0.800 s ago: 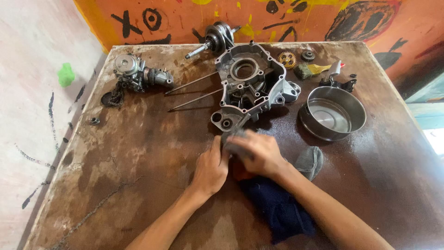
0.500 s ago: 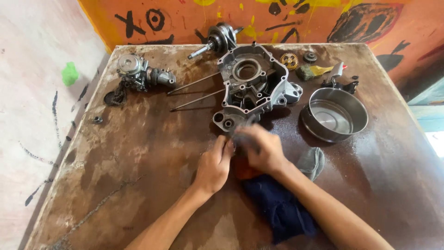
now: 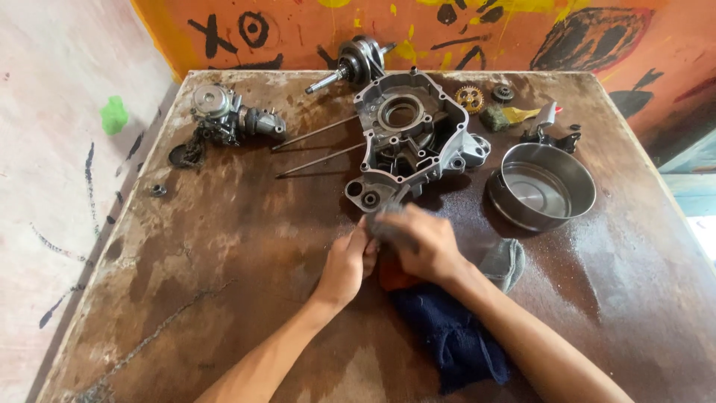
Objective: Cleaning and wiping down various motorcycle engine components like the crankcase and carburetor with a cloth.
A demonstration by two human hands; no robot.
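Your stained brown desk (image 3: 224, 246) backs onto an orange painted wall. Left to right: your left hand (image 3: 345, 263) and right hand (image 3: 421, 240) meet, fingers curled around a blurred grey part (image 3: 388, 222) — just below the engine casing (image 3: 406, 138). The steel bowl (image 3: 543, 185) at right looks empty.

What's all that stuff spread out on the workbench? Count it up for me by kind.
Engine casings: 1
Crankshafts: 1
Smaller engine assemblies: 1
Long thin rods: 2
Gear wheels: 2
Round steel pans: 1
Cloths: 2, dark blue and grey
Total: 10, leaving out small bits too tiny to identify.
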